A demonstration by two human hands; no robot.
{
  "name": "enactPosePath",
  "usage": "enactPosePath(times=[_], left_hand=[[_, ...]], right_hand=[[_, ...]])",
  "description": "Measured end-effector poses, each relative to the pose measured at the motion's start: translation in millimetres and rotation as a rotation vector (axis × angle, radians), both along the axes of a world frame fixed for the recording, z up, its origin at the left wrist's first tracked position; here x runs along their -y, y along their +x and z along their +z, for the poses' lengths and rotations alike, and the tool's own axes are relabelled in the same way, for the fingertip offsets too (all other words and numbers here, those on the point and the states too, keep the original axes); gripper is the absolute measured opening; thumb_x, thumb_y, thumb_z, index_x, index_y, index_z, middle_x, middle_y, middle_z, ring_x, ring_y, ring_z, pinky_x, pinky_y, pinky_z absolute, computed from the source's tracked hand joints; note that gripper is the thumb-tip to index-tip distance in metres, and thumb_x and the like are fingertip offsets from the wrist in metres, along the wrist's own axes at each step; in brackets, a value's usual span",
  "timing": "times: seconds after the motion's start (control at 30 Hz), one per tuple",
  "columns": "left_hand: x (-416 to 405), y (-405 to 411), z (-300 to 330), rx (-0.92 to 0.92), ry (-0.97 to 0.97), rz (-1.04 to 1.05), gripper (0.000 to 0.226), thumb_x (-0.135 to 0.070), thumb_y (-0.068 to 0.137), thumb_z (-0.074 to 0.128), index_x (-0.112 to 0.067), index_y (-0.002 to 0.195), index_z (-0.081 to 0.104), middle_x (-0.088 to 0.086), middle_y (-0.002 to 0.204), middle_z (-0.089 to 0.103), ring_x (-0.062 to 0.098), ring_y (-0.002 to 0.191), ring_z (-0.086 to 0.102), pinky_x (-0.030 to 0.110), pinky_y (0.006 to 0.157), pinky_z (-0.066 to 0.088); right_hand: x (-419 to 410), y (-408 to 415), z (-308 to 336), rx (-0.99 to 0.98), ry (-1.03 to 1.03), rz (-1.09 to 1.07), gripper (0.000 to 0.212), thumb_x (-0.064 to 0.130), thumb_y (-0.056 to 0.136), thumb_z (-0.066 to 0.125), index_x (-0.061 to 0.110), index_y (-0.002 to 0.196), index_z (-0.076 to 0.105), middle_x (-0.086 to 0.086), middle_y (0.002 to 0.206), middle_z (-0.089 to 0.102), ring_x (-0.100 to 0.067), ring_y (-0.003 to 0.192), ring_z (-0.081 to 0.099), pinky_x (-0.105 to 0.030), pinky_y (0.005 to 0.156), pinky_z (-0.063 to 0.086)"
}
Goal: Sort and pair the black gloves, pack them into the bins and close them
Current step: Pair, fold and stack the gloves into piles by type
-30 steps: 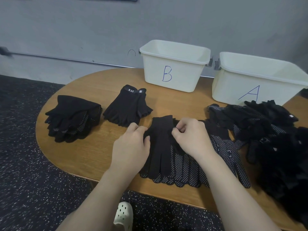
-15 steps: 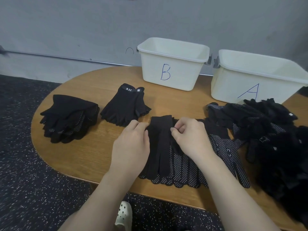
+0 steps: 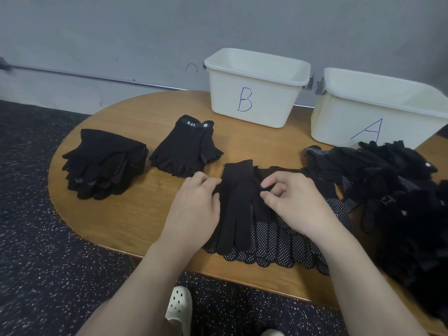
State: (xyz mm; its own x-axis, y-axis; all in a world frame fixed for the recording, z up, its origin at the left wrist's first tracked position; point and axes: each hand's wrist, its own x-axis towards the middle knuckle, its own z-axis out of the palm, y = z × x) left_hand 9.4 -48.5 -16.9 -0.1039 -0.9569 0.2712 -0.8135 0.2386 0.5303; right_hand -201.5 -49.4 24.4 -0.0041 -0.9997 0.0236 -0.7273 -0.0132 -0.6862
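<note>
A plain black glove lies on top of several dotted black gloves at the table's front. My left hand rests on the plain glove's left edge with its fingertips curled on the cloth. My right hand pinches the glove's right edge between thumb and forefinger. A stack of folded dotted gloves sits at the far left, and a fingerless pair marked 5.11 lies beside it. A loose heap of black gloves fills the right side. Bins B and A stand open at the back.
The oval wooden table stands against a grey wall. Dark speckled floor lies to the left and in front. A white clog shows under the table's front edge. No bin lids are in view.
My right thumb and forefinger have shifted slightly along the glove's right edge. My left hand stays at its left edge. The gloves and bins have not moved.
</note>
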Motion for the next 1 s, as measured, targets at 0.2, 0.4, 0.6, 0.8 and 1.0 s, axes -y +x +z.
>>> enactPosePath(times=[0.2, 0.4, 0.6, 0.8, 1.0], left_hand=[[0, -2, 1, 0.037, -0.007, -0.006, 0.039, -0.021, 0.104, 0.055, -0.017, 0.143, 0.059, -0.001, 0.128, 0.056, 0.015, 0.120, 0.051, 0.032, 0.103, 0.047], [0, -10, 6, 0.156, -0.086, -0.210, 0.041, -0.030, 0.109, 0.045, -0.021, 0.147, 0.056, -0.002, 0.159, 0.045, 0.016, 0.148, 0.036, 0.033, 0.121, 0.023], [10, -12, 1, 0.202, 0.096, -0.346, 0.051, -0.039, 0.112, 0.027, -0.033, 0.163, 0.025, -0.008, 0.172, 0.015, 0.009, 0.159, 0.002, 0.025, 0.126, -0.002], [9, -10, -1, 0.256, 0.140, -0.353, 0.053, -0.048, 0.111, 0.020, -0.041, 0.163, 0.015, -0.011, 0.173, 0.003, 0.009, 0.159, -0.007, 0.023, 0.123, -0.011], [10, -11, 0, 0.272, 0.162, -0.354, 0.054, -0.050, 0.110, 0.018, -0.043, 0.163, 0.010, -0.012, 0.173, -0.001, 0.008, 0.158, -0.009, 0.023, 0.121, -0.014]], right_hand=[[-1, 0, -2, -0.052, -0.011, -0.031, 0.013, 0.027, 0.096, 0.066, 0.031, 0.085, 0.070, 0.010, 0.066, 0.072, -0.004, 0.064, 0.066, -0.025, 0.062, 0.054], [-1, 2, -7, -0.121, -0.032, -0.044, 0.023, 0.038, 0.092, 0.073, 0.029, 0.072, 0.064, 0.008, 0.060, 0.067, -0.005, 0.059, 0.062, -0.024, 0.054, 0.043], [-1, 0, -9, -0.103, -0.054, -0.022, 0.021, 0.029, 0.090, 0.076, 0.030, 0.078, 0.058, 0.007, 0.068, 0.067, -0.005, 0.062, 0.061, -0.021, 0.055, 0.042], [-23, 1, 2, -0.085, -0.127, 0.037, 0.023, 0.030, 0.088, 0.076, 0.031, 0.073, 0.059, 0.009, 0.062, 0.059, -0.008, 0.052, 0.052, -0.037, 0.058, 0.055], [-52, 16, -3, -0.173, -0.011, 0.059, 0.021, 0.048, 0.089, 0.072, 0.034, 0.074, 0.068, 0.021, 0.057, 0.064, -0.001, 0.054, 0.060, -0.027, 0.059, 0.053]])
